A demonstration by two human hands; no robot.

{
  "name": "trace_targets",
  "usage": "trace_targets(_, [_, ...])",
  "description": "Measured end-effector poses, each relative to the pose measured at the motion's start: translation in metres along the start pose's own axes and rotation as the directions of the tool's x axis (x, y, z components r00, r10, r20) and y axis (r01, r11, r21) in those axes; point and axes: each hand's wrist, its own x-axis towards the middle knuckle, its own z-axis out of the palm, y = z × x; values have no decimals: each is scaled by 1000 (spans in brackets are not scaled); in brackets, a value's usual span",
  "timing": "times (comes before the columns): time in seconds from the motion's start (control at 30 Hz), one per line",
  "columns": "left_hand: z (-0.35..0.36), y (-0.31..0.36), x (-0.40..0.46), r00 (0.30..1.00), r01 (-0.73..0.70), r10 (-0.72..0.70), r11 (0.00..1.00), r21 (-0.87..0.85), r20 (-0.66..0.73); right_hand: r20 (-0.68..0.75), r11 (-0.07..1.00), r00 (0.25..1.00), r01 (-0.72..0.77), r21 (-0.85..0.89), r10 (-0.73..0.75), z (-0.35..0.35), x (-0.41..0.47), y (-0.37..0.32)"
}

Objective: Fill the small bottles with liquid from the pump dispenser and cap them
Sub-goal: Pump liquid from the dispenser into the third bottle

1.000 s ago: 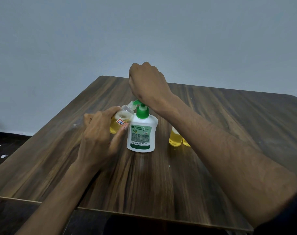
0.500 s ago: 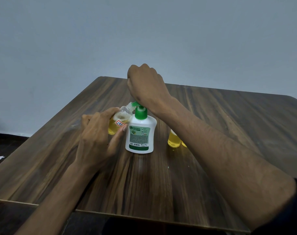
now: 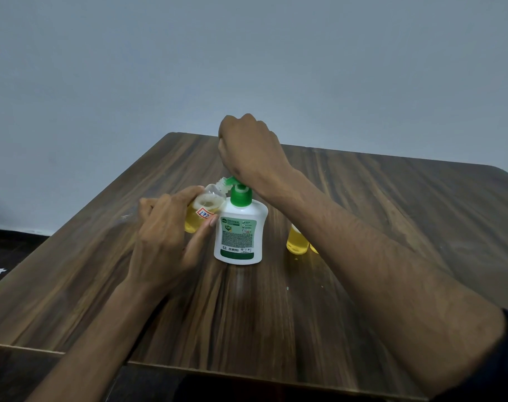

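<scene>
1. Dark brown wood-grain table (image 3: 276, 320), pale edge strip along the near side, far corners rounded.
2. White plastic pump dispenser with green collar and green label (image 3: 238, 231), upright near the middle of the top.
3. Two small clear bottles of yellow liquid (image 3: 296, 242), just right of the dispenser, partly hidden behind a forearm.
4. A few tiny pale specks (image 3: 287, 288) nearer the front.

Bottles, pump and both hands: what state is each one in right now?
Pump dispenser: upright on the table, green pump head under the right hand.
Small bottle: tilted, uncapped, mouth at the spout, partly filled with yellow liquid.
Left hand: grips the small bottle.
Right hand: fisted, pressing the pump.
Other small bottles: standing, holding yellow liquid, tops hidden.
</scene>
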Motion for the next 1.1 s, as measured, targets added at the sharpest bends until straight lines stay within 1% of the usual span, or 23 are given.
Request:
trace_targets(0.13, [-1,1,0,1000,-1,1,1000,1,-6,-24,1000,1000,1,-14,-1,0,0,0])
trace_targets(0.27, [0,0,0,1000,8,-8,1000,-2,1,-1,1000,1000,-6,-1,6,0,0,1])
trace_targets(0.37, [0,0,0,1000,8,-8,1000,2,5,-22,1000,1000,-5,-1,5,0,0,0])
trace_targets(0.5, [-1,1,0,1000,9,-9,1000,5,0,-2,1000,1000,-8,-3,8,0,0,0])
trace_targets(0.6, [-1,0,0,1000,1,-1,1000,9,4,-27,1000,1000,-7,-1,7,-1,0,0])
trace_targets(0.7, [-1,-1,-1,1000,4,-4,1000,6,13,-12,1000,1000,-3,2,3,0,-1,0])
trace_targets(0.8, [-1,-1,0,1000,0,0,1000,3,10,-27,1000,1000,-9,1,9,0,-1,0])
trace_targets(0.93, [-1,-1,-1,1000,11,-11,1000,4,11,0,1000,1000,-10,7,10,1,0,0])
trace_targets(1.03, [-1,-1,-1,1000,12,-12,1000,2,18,-26,1000,999,-18,5,18,0,0,0])
trace_targets(1.1, [-1,0,0,1000,6,-6,1000,-2,11,-17,1000,1000,-16,6,16,1,-1,1])
